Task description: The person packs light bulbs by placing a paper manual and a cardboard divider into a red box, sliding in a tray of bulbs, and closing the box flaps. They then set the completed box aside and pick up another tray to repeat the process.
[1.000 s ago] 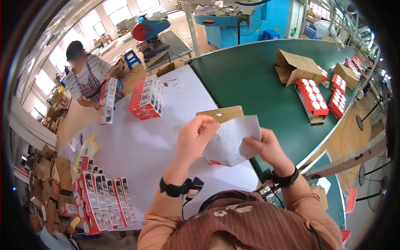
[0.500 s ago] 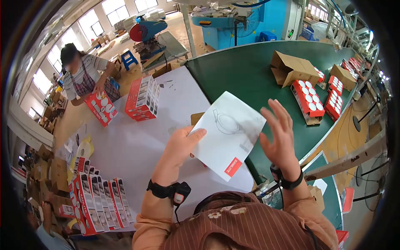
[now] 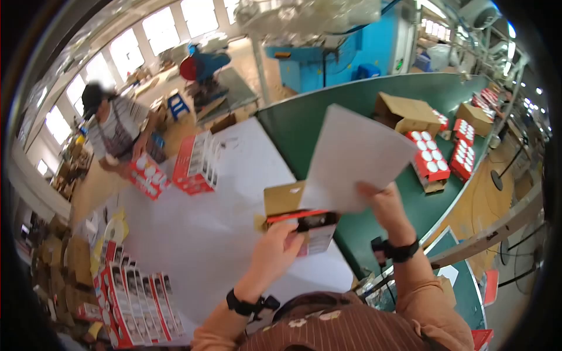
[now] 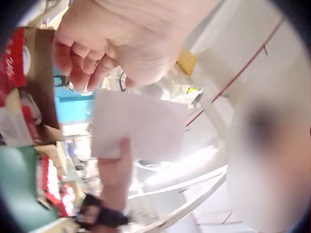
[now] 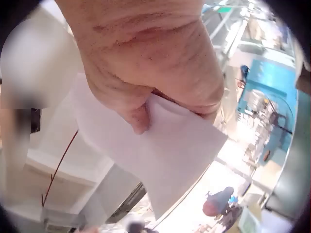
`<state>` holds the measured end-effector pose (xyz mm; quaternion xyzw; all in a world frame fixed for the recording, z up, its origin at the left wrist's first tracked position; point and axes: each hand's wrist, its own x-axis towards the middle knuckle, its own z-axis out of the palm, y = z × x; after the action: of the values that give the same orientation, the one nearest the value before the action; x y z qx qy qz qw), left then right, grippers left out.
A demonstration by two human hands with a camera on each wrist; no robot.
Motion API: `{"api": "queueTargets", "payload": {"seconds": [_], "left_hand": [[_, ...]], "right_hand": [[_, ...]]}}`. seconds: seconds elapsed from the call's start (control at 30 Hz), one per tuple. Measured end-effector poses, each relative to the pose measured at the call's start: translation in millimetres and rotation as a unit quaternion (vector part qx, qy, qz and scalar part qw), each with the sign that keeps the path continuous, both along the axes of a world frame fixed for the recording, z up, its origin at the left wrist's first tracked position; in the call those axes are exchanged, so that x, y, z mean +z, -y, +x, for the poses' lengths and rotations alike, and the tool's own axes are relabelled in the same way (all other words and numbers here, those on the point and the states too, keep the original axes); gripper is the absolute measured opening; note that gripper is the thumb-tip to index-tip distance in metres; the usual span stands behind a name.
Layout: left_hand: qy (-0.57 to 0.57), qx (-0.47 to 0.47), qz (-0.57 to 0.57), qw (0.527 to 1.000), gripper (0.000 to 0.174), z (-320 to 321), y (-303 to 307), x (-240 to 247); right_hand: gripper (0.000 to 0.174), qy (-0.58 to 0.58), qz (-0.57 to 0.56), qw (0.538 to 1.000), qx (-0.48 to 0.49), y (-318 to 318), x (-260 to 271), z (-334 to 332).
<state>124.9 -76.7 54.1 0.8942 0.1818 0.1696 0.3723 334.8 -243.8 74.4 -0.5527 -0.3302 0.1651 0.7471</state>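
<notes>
Open box (image 3: 321, 238) L of ctns (image 3: 408, 111)

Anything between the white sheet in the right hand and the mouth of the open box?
Nothing visible stands between the white sheet and the open box. The brown flap is raised beside the opening, and the left hand is at its near edge; neither looks in the way.

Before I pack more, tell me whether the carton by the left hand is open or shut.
Open: the carton has its brown flap raised, and dark contents show through its top, beside the left hand.
</notes>
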Motion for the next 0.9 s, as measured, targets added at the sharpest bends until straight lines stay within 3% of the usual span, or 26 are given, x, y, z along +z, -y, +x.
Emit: {"api": "queueTargets", "payload": {"seconds": [0.03,0.07,0.1,0.13,0.17,0.27,0.3,0.33,0.37,0.43,0.47,0.5,0.57,0.7,0.77,0.8,0.87,0.9], "left_hand": [[0.05,-0.008,0.079,0.996,0.036,-1.3,5.4,-20.7],[0.059,-0.016,0.099,0.993,0.037,-0.4,7.5,-25.0],[0.016,-0.016,0.104,0.994,0.04,-0.3,10.3,-24.9],[0.013,-0.024,0.121,0.992,0.046,0.9,-3.2,-63.6],[0.017,-0.034,0.17,0.985,0.041,3.0,0.7,-54.9],[0.029,0.0,0.097,0.995,0.031,4.5,-9.5,-76.1],[0.075,0.012,0.028,0.997,0.027,2.6,-17.5,-90.8],[0.12,0.026,-0.043,0.992,0.024,3.1,-24.1,-96.8],[0.126,0.021,-0.04,0.991,0.024,-1.3,-30.9,-101.4],[0.066,0.128,-0.137,0.98,0.024,-9.6,-41.8,-100.6],[0.069,0.085,-0.278,0.954,0.034,-15.3,-55.7,-110.9],[0.071,0.081,-0.278,0.955,0.034,-13.2,-55.6,-108.5],[0.127,0.032,-0.002,0.991,0.034,-19.1,-55.5,-100.8],[0.084,0.113,-0.114,0.983,0.035,-22.0,-55.8,-97.3],[0.16,0.028,0.097,0.982,0.028,-21.8,-64.5,-106.6],[0.16,0.028,0.098,0.982,0.028,-23.4,-63.0,-100.6],[0.007,0.083,-0.052,0.995,0.02,-26.3,-60.3,-85.7],[0.007,0.082,-0.05,0.995,0.02,-26.1,-60.6,-85.4]], "right_hand": [[0.018,0.017,-0.084,0.996,-0.034,-4.3,2.6,-7.2],[0.016,0.149,-0.207,0.966,-0.05,-4.3,5.0,-7.4],[0.017,0.17,-0.157,0.971,-0.05,-10.5,-12.3,-8.5],[0.018,0.148,-0.067,0.987,0.005,-27.2,-54.0,1.3],[0.018,0.088,-0.143,0.985,0.04,-32.9,-50.7,-3.6],[0.022,0.146,-0.118,0.979,0.075,-46.1,-34.9,-30.8],[0.021,0.192,-0.193,0.958,0.092,-45.0,-29.3,-32.3],[0.019,0.247,-0.155,0.954,0.077,-45.9,-30.1,-34.6],[0.018,0.302,-0.117,0.944,0.062,-47.0,-32.8,-39.6],[0.017,0.316,-0.138,0.936,0.073,-48.6,-33.0,-40.8],[0.016,0.323,-0.162,0.928,0.09,-49.0,-32.9,-40.4],[0.016,0.326,-0.163,0.927,0.085,-50.5,-31.7,-38.6],[0.031,0.315,-0.213,0.914,0.139,-55.2,-30.3,-38.7],[0.024,0.317,-0.29,0.884,0.183,-60.7,-29.5,-41.9],[0.022,0.316,-0.296,0.883,0.18,-64.6,-37.3,-40.9],[0.021,0.314,-0.302,0.882,0.181,-65.8,-42.3,-41.1],[0.014,0.335,-0.25,0.896,0.153,-68.7,-53.1,-40.3],[0.012,0.355,-0.198,0.905,0.125,-68.9,-53.7,-41.3]]}}
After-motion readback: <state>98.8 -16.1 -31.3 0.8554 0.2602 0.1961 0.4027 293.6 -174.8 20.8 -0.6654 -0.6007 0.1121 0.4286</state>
